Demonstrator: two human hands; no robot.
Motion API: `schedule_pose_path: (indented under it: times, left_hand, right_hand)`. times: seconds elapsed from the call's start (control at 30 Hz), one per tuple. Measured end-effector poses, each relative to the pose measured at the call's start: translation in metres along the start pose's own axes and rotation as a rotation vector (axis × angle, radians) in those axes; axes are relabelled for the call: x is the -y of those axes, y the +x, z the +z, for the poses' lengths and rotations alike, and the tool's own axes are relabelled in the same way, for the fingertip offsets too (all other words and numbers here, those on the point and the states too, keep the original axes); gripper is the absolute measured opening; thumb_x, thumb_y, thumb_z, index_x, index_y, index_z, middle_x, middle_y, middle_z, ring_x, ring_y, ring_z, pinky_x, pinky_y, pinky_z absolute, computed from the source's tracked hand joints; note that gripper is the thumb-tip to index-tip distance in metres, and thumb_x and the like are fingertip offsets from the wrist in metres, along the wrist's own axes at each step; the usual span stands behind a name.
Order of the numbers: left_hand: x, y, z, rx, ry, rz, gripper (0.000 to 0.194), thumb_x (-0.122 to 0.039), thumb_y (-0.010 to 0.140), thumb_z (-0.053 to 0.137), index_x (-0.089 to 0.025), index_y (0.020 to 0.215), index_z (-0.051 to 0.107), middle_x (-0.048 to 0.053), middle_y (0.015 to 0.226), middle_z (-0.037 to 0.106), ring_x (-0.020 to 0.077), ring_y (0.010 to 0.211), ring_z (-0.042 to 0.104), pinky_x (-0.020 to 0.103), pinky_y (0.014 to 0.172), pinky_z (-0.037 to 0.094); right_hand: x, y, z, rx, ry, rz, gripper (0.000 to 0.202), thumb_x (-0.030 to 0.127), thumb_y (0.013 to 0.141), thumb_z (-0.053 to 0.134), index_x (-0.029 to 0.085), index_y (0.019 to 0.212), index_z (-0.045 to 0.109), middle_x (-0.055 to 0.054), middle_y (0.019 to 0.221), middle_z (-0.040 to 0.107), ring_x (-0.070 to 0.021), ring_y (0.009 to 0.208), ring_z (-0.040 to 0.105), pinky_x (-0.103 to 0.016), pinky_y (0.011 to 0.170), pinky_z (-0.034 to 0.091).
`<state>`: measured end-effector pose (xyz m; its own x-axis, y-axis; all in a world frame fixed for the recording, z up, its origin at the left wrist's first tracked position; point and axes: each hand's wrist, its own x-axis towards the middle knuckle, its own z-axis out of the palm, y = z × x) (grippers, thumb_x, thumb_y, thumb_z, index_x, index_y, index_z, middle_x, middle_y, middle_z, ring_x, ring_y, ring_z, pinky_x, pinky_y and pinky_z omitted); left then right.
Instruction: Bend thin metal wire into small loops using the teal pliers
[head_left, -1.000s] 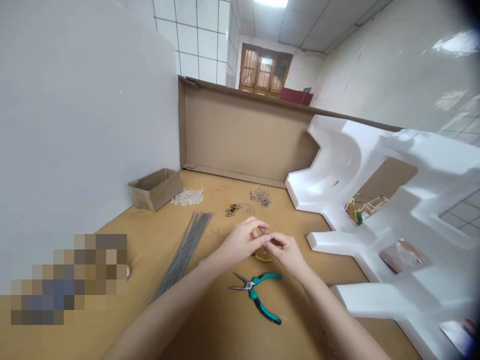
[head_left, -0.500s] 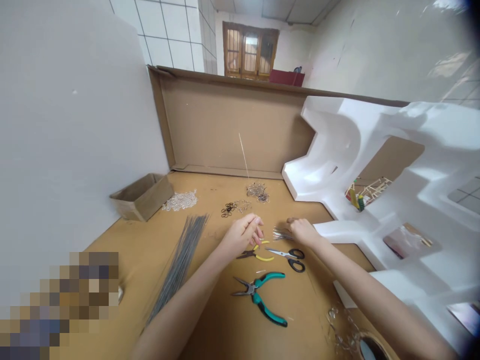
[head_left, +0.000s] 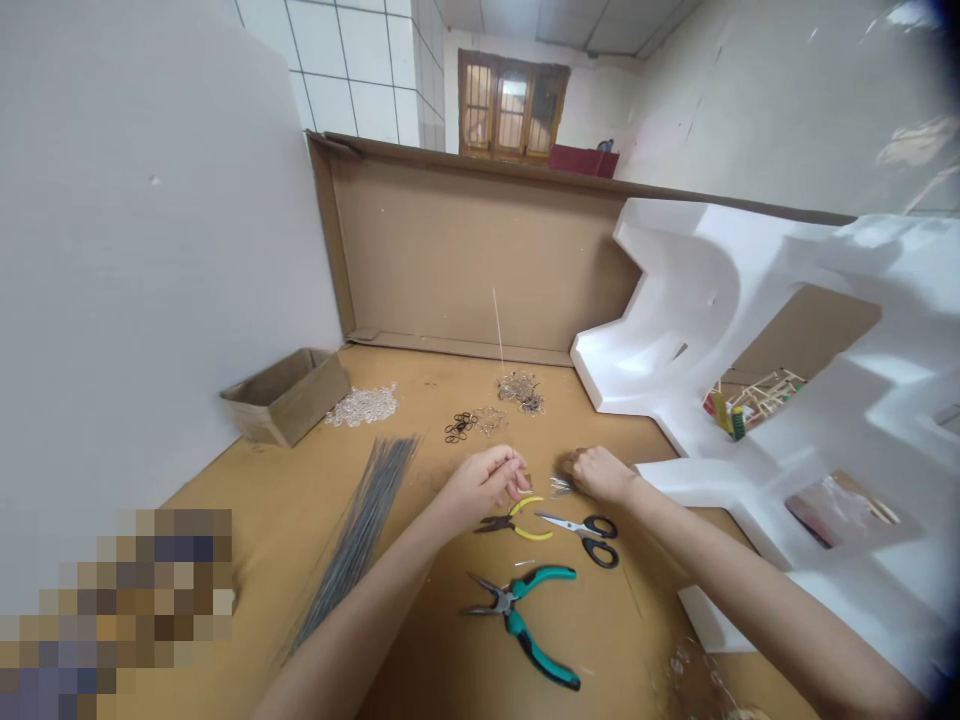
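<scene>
My left hand (head_left: 489,482) is closed, fingers curled in a pinch, above the yellow-handled pliers (head_left: 529,532). A thin pale wire (head_left: 497,325) rises in line with its fingertips and appears held there; its lower stretch fades from sight. My right hand (head_left: 602,474) rests on the table with fingers bent down at a small heap of short silver pins (head_left: 559,487). Whatever its fingertips grip is hidden. Black-handled scissors (head_left: 598,540) lie spread just below this hand. Nearer me are green-handled long-nose pliers (head_left: 517,610), jaws apart.
A bundle of long grey wires (head_left: 360,535) lies left of my forearm. Behind are clear beads (head_left: 362,404), black rings (head_left: 459,427) and a tangle of small metal hooks (head_left: 521,390). A cardboard box (head_left: 289,410) stands left; white foam packing (head_left: 660,300) borders the right.
The view has shifted slightly, so most things sit a little lower and to the right. The thin wire's tilt has become steeper. My right fingers have curled closer over the pins.
</scene>
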<state>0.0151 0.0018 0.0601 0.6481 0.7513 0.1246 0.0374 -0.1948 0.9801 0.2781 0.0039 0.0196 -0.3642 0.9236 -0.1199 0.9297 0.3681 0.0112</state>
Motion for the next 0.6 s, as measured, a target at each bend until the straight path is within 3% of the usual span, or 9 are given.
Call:
schedule_pose_path:
  times: [0.23, 0.4, 0.53, 0.6]
  left_hand:
    - [-0.001, 0.004, -0.004, -0.032, -0.087, -0.041, 0.03, -0.041, 0.08, 0.047, -0.012, 0.08, 0.054, 0.003, 0.065, 0.06, 0.0096, 0.055, 0.057, 0.019, 0.048, 0.045]
    - [-0.008, 0.001, -0.008, 0.025, -0.206, -0.063, 0.031, -0.042, 0.077, 0.053, -0.012, 0.08, 0.053, 0.001, 0.058, 0.058, 0.0093, 0.05, 0.057, 0.02, 0.048, 0.046]
    - [-0.011, -0.001, -0.007, 0.042, -0.247, -0.026, 0.03, -0.04, 0.076, 0.055, -0.011, 0.084, 0.052, 0.002, 0.061, 0.059, 0.0103, 0.053, 0.058, 0.021, 0.049, 0.047]
    - [-0.011, -0.002, -0.005, 0.035, -0.251, -0.014, 0.028, -0.037, 0.076, 0.056, -0.011, 0.086, 0.052, 0.002, 0.063, 0.059, 0.01, 0.053, 0.058, 0.021, 0.05, 0.047]
  right_hand:
    - [0.018, -0.008, -0.019, -0.125, 0.471, 0.071, 0.017, 0.024, 0.08, 0.043, 0.015, 0.079, 0.057, -0.007, 0.075, 0.068, -0.0156, 0.066, 0.063, -0.024, 0.058, 0.043]
    - [0.057, -0.016, -0.035, -0.063, 0.824, -0.025, 0.022, 0.034, 0.084, 0.042, 0.014, 0.086, 0.051, -0.009, 0.08, 0.069, -0.0139, 0.063, 0.065, -0.025, 0.055, 0.048]
    - [0.086, -0.021, -0.046, 0.003, 1.352, -0.002, 0.019, 0.032, 0.075, 0.06, 0.016, 0.082, 0.053, -0.004, 0.071, 0.067, -0.0124, 0.058, 0.062, -0.026, 0.055, 0.048]
    - [0.095, -0.021, -0.05, 0.003, 1.469, 0.016, 0.018, 0.029, 0.072, 0.064, 0.015, 0.079, 0.055, -0.002, 0.068, 0.066, -0.011, 0.056, 0.059, -0.025, 0.054, 0.047]
